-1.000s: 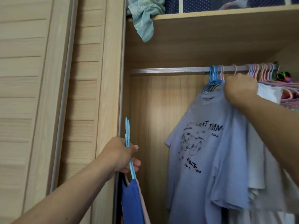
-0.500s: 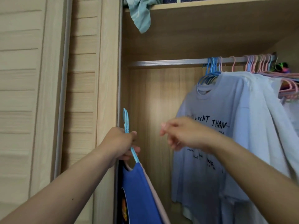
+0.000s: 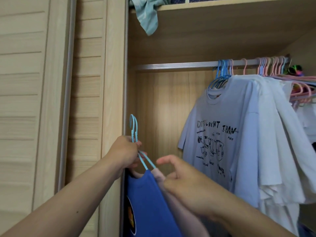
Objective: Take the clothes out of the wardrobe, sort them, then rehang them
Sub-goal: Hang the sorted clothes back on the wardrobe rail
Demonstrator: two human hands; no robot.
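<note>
Left hand (image 3: 125, 151) — fingers curled round the necks of two light-blue hangers (image 3: 134, 132), hooks upright, in front of the wardrobe's left edge. From them hang a royal-blue shirt (image 3: 145, 202) and, behind it, a pale pink garment (image 3: 159, 175). Right hand (image 3: 184, 182) — pinches the pink garment at its shoulder, forefinger lifted free. Rail (image 3: 174, 65) — bare at left; at right a light-blue printed T-shirt (image 3: 220, 134), white shirts (image 3: 277, 151) beside it, pink hangers (image 3: 271, 65). Shelf (image 3: 222, 4) above — teal cloth (image 3: 147, 16) drooping over its edge.
</note>
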